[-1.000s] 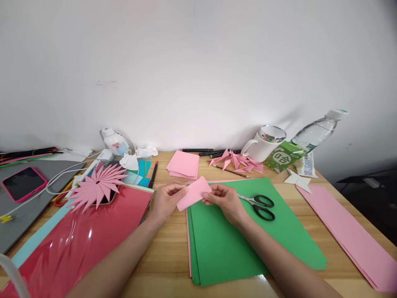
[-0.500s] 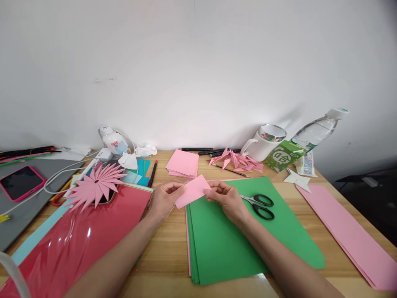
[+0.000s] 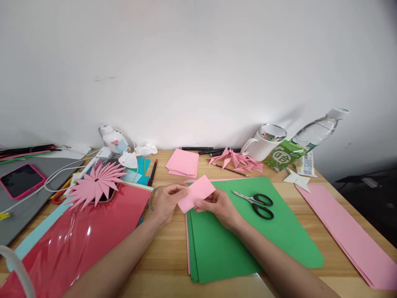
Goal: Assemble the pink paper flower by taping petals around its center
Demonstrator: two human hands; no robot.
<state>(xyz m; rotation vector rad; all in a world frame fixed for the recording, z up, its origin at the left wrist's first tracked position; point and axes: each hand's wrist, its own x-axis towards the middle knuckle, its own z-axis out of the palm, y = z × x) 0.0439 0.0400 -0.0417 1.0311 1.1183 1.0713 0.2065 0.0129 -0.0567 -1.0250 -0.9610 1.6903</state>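
Observation:
A small pink paper piece (image 3: 198, 191) is held up between my two hands, over the left edge of a stack of green sheets (image 3: 235, 240). My left hand (image 3: 170, 199) pinches its left corner between thumb and fingers. The lower right edge of the paper is gripped by my right hand (image 3: 215, 205), thumb on top and fingers partly hidden beneath. Black-handled scissors (image 3: 256, 200) lie on the green sheets, right of my right hand. Behind my hands rests a pile of pink squares (image 3: 182, 162).
Folded pink pieces (image 3: 235, 159), a white mug (image 3: 263, 142) and a tilted bottle (image 3: 319, 130) stand at the back right. Pink strips (image 3: 347, 231) lie right. On the left are a pink pinwheel shape (image 3: 97, 182), a red folder (image 3: 93, 231) and a phone (image 3: 23, 181).
My right hand has shifted left and down along the paper's lower edge. The paper has moved slightly right, and the scissors' blades now show fully.

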